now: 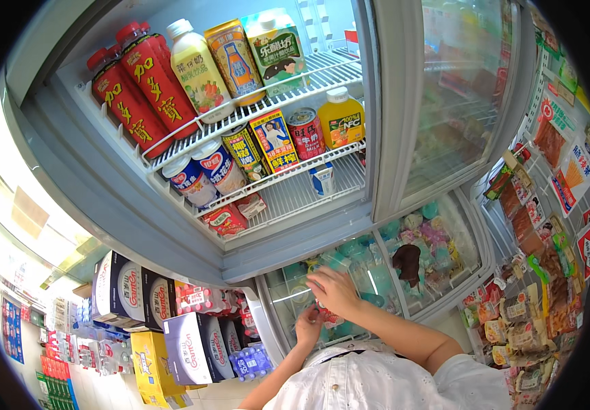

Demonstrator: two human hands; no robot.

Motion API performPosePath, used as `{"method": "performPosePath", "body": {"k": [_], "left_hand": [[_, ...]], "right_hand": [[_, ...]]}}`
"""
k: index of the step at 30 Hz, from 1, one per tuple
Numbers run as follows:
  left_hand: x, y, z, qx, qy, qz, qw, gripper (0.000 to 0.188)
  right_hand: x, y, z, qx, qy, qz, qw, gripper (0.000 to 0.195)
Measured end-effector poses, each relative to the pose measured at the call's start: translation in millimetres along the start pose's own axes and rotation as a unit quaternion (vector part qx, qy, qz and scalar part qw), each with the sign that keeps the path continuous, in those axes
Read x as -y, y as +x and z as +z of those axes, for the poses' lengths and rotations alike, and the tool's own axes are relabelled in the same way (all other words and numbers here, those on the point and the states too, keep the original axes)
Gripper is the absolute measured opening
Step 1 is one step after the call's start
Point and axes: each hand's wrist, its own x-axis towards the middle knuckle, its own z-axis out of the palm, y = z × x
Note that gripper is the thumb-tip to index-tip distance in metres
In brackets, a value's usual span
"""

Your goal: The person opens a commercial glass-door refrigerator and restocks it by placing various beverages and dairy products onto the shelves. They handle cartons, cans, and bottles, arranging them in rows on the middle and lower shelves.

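Note:
Over the lower chest's glass lid (377, 277), near the lower middle of the view, both hands are close together. My left hand (308, 325) has its fingers bent by a small red-and-white patterned item (330, 316); whether it grips the item is unclear. Just above and right of it, my right hand (332, 291) is raised with its fingers spread and bent, partly covering that item. Something thin and clear may lie between the hands, too faint to tell. Ahead stands an upright display refrigerator with red drink bottles (143, 87), cartons and cans on wire shelves (274, 202).
Boxed drinks (187, 348) and a yellow carton (156, 369) are stacked at the left. Packaged snacks (525, 318) hang on a rack at the right. A sliding glass door (454, 102) covers the refrigerator's right side. A dark brown object (407, 264) lies on the chest's right part.

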Motion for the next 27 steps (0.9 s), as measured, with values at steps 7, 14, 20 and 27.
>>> {"method": "performPosePath", "body": {"k": [7,14,20,27], "left_hand": [[-127.7,53.6,-86.1,-0.112,-0.297,0.155,0.936,0.036],[-177.1,145.8,-123.1,-0.173,-0.231,0.24,0.927,0.044],[-181.1,173.8,-108.7,-0.21,-0.107,0.232,0.944,0.048],[-185.0,166.1,-115.4,-0.179,-0.102,0.158,0.966,0.059]], "right_hand": [[37.7,119.0,-1.3,-0.14,0.031,-0.104,0.984,0.019],[15.5,199.3,49.1,-0.119,-0.076,-0.02,0.99,0.033],[-10.5,237.2,74.5,-0.015,-0.157,0.112,0.981,0.04],[-2.0,239.1,70.8,0.065,-0.096,0.136,0.984,0.039]]}}
